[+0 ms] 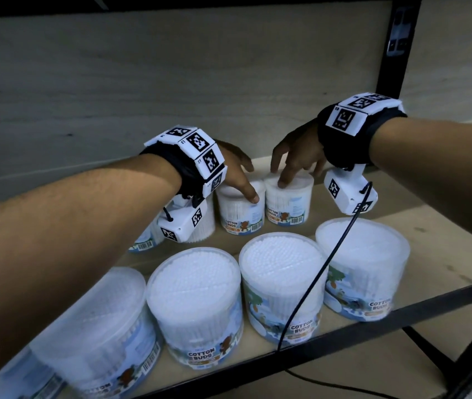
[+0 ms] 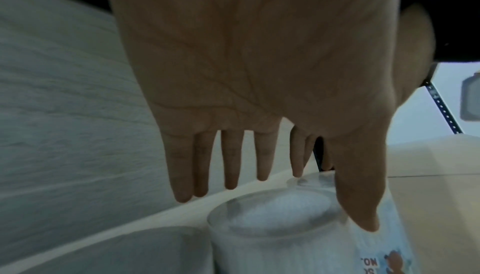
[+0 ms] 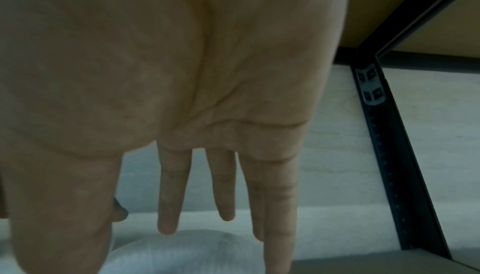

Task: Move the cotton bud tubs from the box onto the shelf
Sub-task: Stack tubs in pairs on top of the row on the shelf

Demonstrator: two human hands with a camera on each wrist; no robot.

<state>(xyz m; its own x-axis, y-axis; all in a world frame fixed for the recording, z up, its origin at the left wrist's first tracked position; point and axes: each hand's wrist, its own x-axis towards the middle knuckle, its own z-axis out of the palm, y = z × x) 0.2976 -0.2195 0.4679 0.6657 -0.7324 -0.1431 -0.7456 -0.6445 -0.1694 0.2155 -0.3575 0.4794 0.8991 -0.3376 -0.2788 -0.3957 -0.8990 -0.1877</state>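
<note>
While hands (image 1: 295, 151) spread, fingertips (image 1: 282, 184) touch round clear plastic tubs (image 1: 288, 201).

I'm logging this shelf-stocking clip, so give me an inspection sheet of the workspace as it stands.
Surface: wooden shelf in a black frame.
Job's things: front tubs and back tubs stand upright in two rows; box not seen.
Clutter: nothing seen.
Grippers: left hand and right hand open, straight fingers over the back tubs.
Cables: black cable hangs across the front tubs.
Surroundings: pale wood-grain back panel.
</note>
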